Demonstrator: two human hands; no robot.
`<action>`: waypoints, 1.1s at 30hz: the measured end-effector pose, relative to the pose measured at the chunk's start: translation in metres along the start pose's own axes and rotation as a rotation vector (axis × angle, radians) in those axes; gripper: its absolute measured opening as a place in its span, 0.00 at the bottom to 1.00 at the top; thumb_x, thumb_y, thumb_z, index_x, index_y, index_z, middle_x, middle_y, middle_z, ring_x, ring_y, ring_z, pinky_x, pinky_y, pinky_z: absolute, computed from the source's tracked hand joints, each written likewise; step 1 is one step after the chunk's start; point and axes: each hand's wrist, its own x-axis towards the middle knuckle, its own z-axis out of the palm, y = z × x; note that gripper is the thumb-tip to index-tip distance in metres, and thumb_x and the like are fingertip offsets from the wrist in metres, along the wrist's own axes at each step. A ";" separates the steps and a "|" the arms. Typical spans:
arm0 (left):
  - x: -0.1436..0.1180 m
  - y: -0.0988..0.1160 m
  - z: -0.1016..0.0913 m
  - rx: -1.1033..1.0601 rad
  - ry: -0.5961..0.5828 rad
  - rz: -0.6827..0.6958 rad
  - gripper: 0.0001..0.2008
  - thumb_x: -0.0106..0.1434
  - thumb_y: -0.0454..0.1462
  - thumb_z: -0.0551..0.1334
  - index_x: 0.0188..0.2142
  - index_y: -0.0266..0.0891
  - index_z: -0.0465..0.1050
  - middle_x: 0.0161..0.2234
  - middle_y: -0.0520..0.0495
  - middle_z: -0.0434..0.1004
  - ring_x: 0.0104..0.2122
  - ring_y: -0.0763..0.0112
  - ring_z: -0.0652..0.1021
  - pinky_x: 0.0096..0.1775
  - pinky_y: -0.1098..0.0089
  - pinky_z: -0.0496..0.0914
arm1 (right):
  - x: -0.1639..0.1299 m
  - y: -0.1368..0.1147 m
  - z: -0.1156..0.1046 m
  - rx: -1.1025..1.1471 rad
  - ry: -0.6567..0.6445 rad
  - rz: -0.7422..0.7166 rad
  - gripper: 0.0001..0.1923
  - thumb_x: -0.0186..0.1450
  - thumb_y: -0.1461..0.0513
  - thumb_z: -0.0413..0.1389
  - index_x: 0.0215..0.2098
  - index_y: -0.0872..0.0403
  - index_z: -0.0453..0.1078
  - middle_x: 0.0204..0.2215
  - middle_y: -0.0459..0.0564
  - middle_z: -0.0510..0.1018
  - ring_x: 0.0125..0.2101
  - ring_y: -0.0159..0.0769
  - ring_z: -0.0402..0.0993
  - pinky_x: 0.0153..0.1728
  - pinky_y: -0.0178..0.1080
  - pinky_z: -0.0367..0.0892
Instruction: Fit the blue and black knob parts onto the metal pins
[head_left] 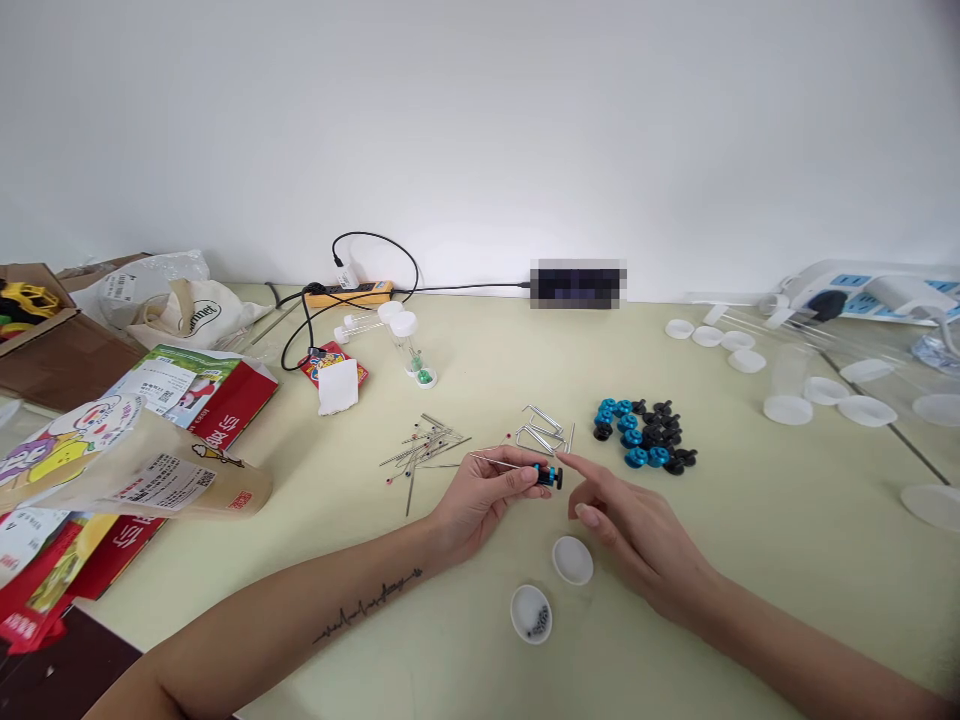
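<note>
Small metal pieces (539, 624) were gathered in the nearest white lid (525, 604), and it was judged that they could be spilled if its rim was knocked by a lowered wrist. Beyond it, a second white lid (572, 560) was seen. Past the lids, a blue-and-black piece (551, 476) was pinched by the left hand (474, 502), together with a thin rod (495, 461); by a loosened pinch, it might be dropped. The right hand (646, 535) was held with thumb and index finger spread, nothing gripped, the fingertip near the piece; contact could not be told. Farther, metal pins (424, 448) and knobs (632, 438) were scattered
</note>
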 end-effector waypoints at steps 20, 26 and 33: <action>-0.001 -0.001 -0.001 0.044 -0.018 0.000 0.11 0.54 0.35 0.66 0.38 0.34 0.75 0.36 0.44 0.77 0.31 0.76 0.76 0.42 0.72 0.67 | 0.000 0.000 0.002 0.003 -0.033 0.071 0.18 0.70 0.59 0.43 0.57 0.50 0.52 0.28 0.45 0.72 0.26 0.31 0.68 0.29 0.35 0.64; -0.002 -0.001 0.002 0.143 -0.045 -0.009 0.11 0.52 0.35 0.68 0.36 0.33 0.76 0.32 0.46 0.76 0.29 0.75 0.76 0.41 0.70 0.68 | -0.001 0.005 0.009 -0.029 -0.031 0.062 0.08 0.68 0.58 0.47 0.44 0.51 0.61 0.28 0.44 0.72 0.27 0.32 0.68 0.29 0.35 0.62; -0.001 -0.004 0.000 0.170 -0.100 0.026 0.09 0.51 0.34 0.68 0.33 0.33 0.77 0.31 0.46 0.75 0.29 0.73 0.76 0.38 0.69 0.69 | 0.001 0.006 0.007 -0.012 -0.086 0.003 0.08 0.69 0.60 0.44 0.39 0.51 0.64 0.30 0.46 0.73 0.30 0.33 0.67 0.31 0.35 0.61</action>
